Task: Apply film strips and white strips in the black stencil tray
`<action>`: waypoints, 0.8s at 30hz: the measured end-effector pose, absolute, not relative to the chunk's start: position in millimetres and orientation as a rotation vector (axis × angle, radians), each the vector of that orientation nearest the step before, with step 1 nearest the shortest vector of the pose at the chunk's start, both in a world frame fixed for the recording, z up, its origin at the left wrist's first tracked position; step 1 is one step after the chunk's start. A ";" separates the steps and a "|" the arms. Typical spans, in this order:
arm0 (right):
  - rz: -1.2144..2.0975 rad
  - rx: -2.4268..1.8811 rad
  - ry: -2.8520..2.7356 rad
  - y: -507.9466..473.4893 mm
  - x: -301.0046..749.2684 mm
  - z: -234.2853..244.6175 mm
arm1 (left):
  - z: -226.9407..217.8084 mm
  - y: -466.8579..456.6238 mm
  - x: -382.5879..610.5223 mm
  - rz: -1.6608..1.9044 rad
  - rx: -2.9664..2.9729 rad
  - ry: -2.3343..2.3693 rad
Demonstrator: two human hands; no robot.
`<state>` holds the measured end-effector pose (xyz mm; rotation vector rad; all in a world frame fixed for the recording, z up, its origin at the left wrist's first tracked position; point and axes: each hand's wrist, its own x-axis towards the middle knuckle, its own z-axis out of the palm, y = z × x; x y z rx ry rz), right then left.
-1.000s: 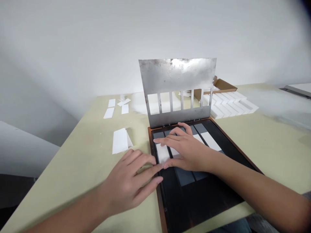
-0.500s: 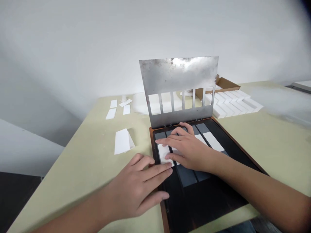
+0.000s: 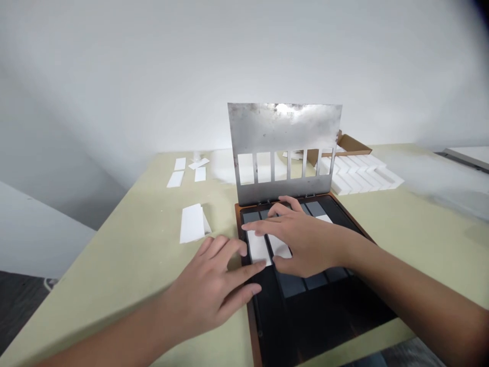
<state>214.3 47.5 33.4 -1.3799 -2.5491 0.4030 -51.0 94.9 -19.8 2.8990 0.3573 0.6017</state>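
Note:
A black board with grey strips [image 3: 324,316] lies in front of me, with a hinged metal plate [image 3: 284,127] standing upright at its far edge. White cards lie in line across the strips; the leftmost white card [image 3: 259,251] and the one beside it [image 3: 279,248] show best. My left hand [image 3: 217,285] is open at the board's left edge, one fingertip at the leftmost card's near edge. Over the cards my right hand [image 3: 301,239] spreads its fingers, index fingertip at the far end of the leftmost card. It hides most of the other cards.
A folded white card [image 3: 192,224] stands left of the board. Several small white cards [image 3: 175,179] lie farther back. To the right are rows of white blocks [image 3: 362,176] and a cardboard box [image 3: 353,144]. A pale wall [image 3: 153,71] rises behind the table.
My right thumb has moved off the leftmost card toward the right, uncovering more of it and its neighbour. My left hand has shifted slightly left. The view has tilted a little.

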 end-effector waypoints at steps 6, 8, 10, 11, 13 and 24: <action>0.388 -1.343 -2.518 60.4 205.8 23.9 | -22.8 101.5 -50.1 0.571 2.912 0.415; 0.336 -1.345 -2.503 62.4 203.9 15.7 | -23.3 102.8 -50.9 0.541 2.920 0.433; 0.324 -1.346 -2.480 62.7 203.5 9.2 | -22.8 102.9 -52.7 0.542 2.910 0.438; 0.331 -1.345 -2.467 62.5 203.7 6.7 | -22.0 102.6 -53.7 0.566 2.895 0.437; 0.343 -1.347 -2.438 62.3 204.5 2.6 | -19.2 101.1 -55.3 0.668 2.849 0.391; 0.250 -1.374 -2.335 64.8 203.9 -2.3 | -10.8 97.1 -46.8 0.598 2.854 0.223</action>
